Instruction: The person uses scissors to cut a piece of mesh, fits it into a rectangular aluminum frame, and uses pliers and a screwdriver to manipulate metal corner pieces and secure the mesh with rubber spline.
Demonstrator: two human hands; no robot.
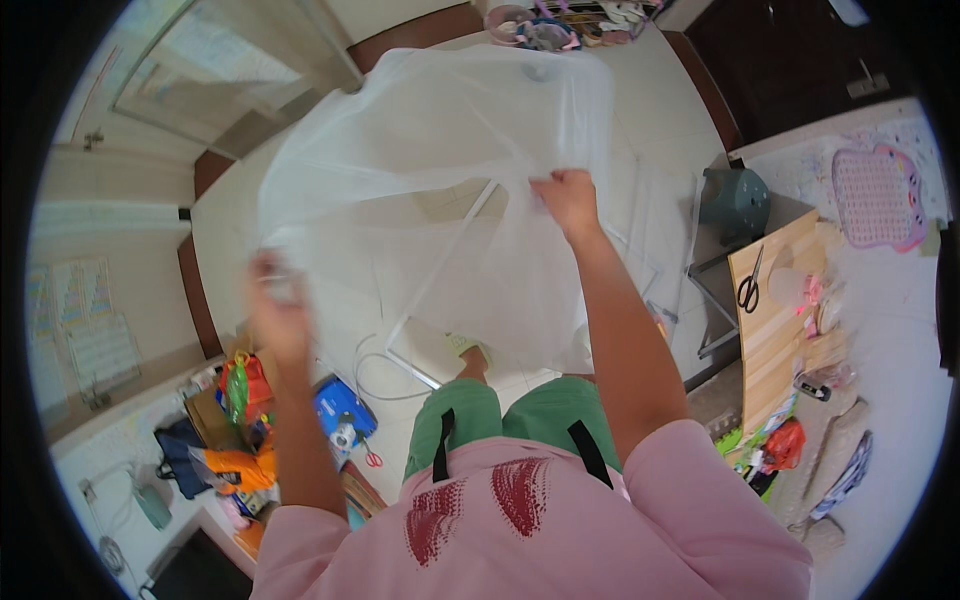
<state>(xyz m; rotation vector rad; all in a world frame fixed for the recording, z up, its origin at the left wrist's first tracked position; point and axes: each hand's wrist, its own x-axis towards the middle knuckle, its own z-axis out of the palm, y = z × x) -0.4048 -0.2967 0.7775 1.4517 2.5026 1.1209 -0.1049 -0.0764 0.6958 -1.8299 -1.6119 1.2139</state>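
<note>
A large sheet of white, see-through netting [400, 225] spreads out in front of me, billowing above the floor. My right hand [570, 202] pinches a fold of it at arm's length, right of centre. On the left, my left hand [278, 300] is smeared by motion; it looks closed on the netting's edge, with a whitish bit of it showing at the fingers. Through the netting and below its edge I see a thin pale metal tube [412, 370] near my foot. Much of the floor behind the netting is veiled.
A wooden board [775, 285] with black scissors [748, 292] lies at right, beside a dark green bin [735, 203]. Bags and a blue box [343, 412] crowd the lower left. A thin cable or tube [365, 375] loops on the floor. Shoes [620, 22] stand at the back.
</note>
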